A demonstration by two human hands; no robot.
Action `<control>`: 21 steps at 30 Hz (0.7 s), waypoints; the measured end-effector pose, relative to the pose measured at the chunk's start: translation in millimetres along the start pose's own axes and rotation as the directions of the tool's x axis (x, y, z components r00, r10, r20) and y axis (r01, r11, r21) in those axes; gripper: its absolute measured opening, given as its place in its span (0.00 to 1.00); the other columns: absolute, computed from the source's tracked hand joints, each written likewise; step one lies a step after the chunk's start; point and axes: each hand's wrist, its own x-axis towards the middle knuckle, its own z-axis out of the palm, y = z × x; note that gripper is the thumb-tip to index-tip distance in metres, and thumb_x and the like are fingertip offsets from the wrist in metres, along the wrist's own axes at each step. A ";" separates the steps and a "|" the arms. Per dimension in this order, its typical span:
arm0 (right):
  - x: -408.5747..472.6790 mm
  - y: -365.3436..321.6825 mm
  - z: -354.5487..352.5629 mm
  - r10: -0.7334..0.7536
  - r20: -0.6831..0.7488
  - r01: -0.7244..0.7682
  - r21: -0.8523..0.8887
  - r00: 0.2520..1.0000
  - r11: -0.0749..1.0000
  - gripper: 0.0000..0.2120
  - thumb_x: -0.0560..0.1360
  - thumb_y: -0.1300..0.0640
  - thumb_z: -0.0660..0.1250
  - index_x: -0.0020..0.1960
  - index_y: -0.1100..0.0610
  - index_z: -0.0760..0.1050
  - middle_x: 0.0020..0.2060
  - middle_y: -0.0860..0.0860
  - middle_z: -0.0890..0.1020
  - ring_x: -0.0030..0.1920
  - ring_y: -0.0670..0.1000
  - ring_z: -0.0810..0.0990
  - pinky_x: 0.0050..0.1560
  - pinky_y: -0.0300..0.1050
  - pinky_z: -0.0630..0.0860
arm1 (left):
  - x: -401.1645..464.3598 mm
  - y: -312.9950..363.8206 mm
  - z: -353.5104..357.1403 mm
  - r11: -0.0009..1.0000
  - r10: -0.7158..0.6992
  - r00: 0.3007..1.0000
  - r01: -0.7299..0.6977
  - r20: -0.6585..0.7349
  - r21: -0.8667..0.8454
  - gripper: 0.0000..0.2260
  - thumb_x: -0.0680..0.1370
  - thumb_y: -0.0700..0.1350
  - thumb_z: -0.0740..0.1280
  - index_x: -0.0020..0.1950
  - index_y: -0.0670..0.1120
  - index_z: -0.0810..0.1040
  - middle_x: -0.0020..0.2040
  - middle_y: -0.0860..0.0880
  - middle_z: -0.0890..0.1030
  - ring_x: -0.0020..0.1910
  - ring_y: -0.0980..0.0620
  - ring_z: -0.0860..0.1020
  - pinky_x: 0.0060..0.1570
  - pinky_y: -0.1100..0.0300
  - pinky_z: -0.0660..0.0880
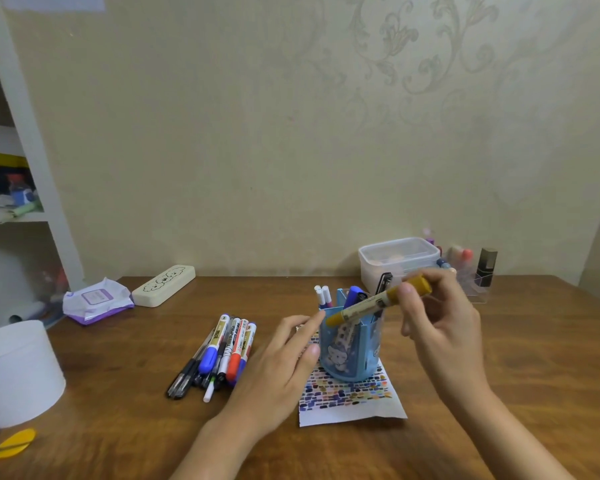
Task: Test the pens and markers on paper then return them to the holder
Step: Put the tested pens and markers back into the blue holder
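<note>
1. A brown wooden desk [499, 358] stands against a pale wall with a faint floral pattern; a white shelf unit [32, 161] with blurred clutter is at the far left.
2. At the back of the desk lie a cream pencil case [163, 285], a purple wipes pack [96, 303], a lidded clear box [399, 259] and some small bottles. A white tub [14, 372] sits at the left edge.
3. The blue holder [349, 348] stands upright on a paper [352, 400] covered in coloured test marks, with several pens upright inside.
4. A bundle of pens [219, 355] lies flat left of the paper, long axes running near-to-far, slightly tilted.
5. The right hand [440, 317] pinches a yellow marker [378, 303] near its capped far end, above the holder. Its long axis slants, low end pointing left and down toward the holder's rim.
6. The left hand [284, 362] holds nothing, fingers extended, fingertips at the holder's left wall.
</note>
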 end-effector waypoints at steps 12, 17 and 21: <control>7.3 8.0 -5.6 0.013 -0.021 -0.016 -0.152 1.000 0.988 0.16 0.79 0.44 0.64 0.66 0.47 0.75 0.39 0.47 0.81 0.35 0.49 0.80 0.36 0.49 0.79 | -0.9 -1.7 0.8 0.999 0.035 0.999 -0.035 -0.002 0.008 0.17 0.83 0.58 0.53 0.72 0.67 0.58 0.70 0.73 0.57 0.65 0.69 0.68 0.61 0.60 0.74; 12.3 7.3 -6.4 -0.032 -0.035 0.026 -0.175 0.999 0.984 0.17 0.78 0.47 0.66 0.64 0.35 0.67 0.44 0.43 0.81 0.35 0.48 0.82 0.36 0.55 0.81 | -1.8 -0.2 1.6 0.999 0.035 0.999 -0.035 0.039 -0.014 0.19 0.84 0.58 0.53 0.74 0.69 0.55 0.73 0.73 0.56 0.66 0.68 0.68 0.64 0.57 0.73; 15.7 16.2 -5.1 -0.039 -0.009 0.036 -0.211 0.999 0.977 0.12 0.77 0.44 0.66 0.58 0.36 0.68 0.45 0.40 0.83 0.36 0.47 0.83 0.49 0.67 0.80 | -1.3 0.0 1.6 0.999 0.038 0.998 -0.038 0.045 0.005 0.21 0.83 0.58 0.53 0.75 0.70 0.52 0.73 0.74 0.53 0.66 0.69 0.67 0.64 0.58 0.73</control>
